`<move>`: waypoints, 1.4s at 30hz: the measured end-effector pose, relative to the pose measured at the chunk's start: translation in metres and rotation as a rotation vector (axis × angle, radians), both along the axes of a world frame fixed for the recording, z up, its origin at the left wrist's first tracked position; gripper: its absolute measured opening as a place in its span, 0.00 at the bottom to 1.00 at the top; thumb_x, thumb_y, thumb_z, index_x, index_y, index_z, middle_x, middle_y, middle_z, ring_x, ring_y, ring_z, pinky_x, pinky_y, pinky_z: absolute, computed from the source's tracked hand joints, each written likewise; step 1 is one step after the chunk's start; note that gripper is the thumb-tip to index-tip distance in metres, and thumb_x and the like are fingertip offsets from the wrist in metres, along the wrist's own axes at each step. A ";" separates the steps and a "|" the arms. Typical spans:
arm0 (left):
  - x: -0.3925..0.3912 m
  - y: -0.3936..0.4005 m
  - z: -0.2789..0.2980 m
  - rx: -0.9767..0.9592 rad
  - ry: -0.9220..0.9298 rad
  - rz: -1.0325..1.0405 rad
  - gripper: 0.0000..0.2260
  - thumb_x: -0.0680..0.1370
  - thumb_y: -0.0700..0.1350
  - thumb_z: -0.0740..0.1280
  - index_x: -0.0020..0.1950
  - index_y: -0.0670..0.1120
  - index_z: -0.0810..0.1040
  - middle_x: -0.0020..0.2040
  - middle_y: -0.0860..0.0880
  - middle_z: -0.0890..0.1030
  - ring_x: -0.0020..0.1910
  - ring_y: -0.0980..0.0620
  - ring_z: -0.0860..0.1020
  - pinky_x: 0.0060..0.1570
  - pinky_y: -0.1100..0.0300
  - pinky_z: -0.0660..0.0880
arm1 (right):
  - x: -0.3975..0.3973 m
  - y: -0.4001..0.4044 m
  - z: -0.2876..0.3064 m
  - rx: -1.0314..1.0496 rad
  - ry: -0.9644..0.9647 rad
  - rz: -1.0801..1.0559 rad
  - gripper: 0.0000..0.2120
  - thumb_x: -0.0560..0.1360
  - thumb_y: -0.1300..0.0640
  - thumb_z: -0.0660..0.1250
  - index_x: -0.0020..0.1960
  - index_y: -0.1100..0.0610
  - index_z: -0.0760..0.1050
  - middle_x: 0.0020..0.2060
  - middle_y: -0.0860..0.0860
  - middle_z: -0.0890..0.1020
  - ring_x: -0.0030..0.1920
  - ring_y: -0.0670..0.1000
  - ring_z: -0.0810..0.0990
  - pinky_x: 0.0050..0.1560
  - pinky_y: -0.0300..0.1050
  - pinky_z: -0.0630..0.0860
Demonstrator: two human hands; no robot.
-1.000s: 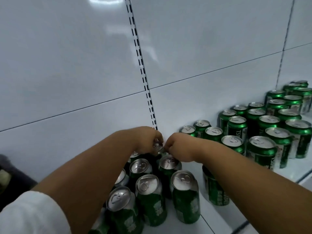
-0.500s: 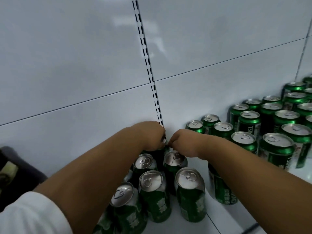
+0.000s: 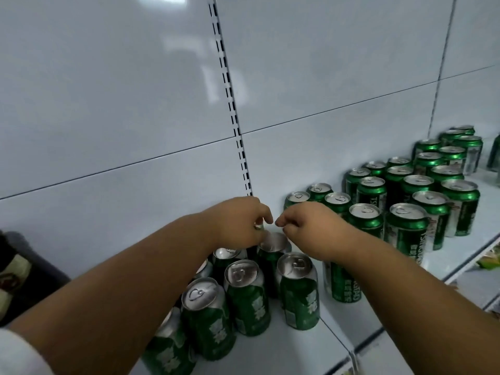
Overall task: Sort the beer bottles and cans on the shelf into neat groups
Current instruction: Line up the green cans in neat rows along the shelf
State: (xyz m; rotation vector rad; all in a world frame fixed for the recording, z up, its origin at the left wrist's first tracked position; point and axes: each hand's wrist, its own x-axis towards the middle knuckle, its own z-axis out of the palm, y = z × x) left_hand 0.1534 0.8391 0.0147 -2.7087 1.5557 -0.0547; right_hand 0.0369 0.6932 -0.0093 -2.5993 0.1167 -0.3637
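Right now both hands meet over the back of a tight cluster of green cans, close to the rear wall [image 3: 108,104]. The left hand [image 3: 238,223] has its fingers curled round the top of a can [image 3: 259,226], of which only a sliver of silver rim shows. The right hand [image 3: 305,226] hovers just beside it, fingers curled; whether it pinches anything I cannot tell.

Judging by the crowding, the risk is a knock-on topple: the near cans [image 3: 244,293] lean and stand almost touching under the left forearm, so lifting or sliding the held can past them could tip one into the next. A can rolling to the shelf edge [image 3: 349,355] could drop off.

Beyond the right hand a larger group of upright cans [image 3: 405,212] stands in rough rows. One can [image 3: 341,282] sits under the right wrist, directly in the way between the two groups. A dark bag [image 3: 24,272] lies off beyond the left forearm.
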 end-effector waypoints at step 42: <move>-0.052 -0.012 0.007 0.106 0.068 -0.207 0.21 0.76 0.58 0.68 0.68 0.56 0.73 0.61 0.56 0.74 0.57 0.56 0.74 0.60 0.58 0.71 | -0.079 0.043 -0.110 0.409 -0.243 -0.250 0.26 0.71 0.45 0.73 0.65 0.40 0.67 0.56 0.38 0.76 0.57 0.41 0.76 0.57 0.37 0.72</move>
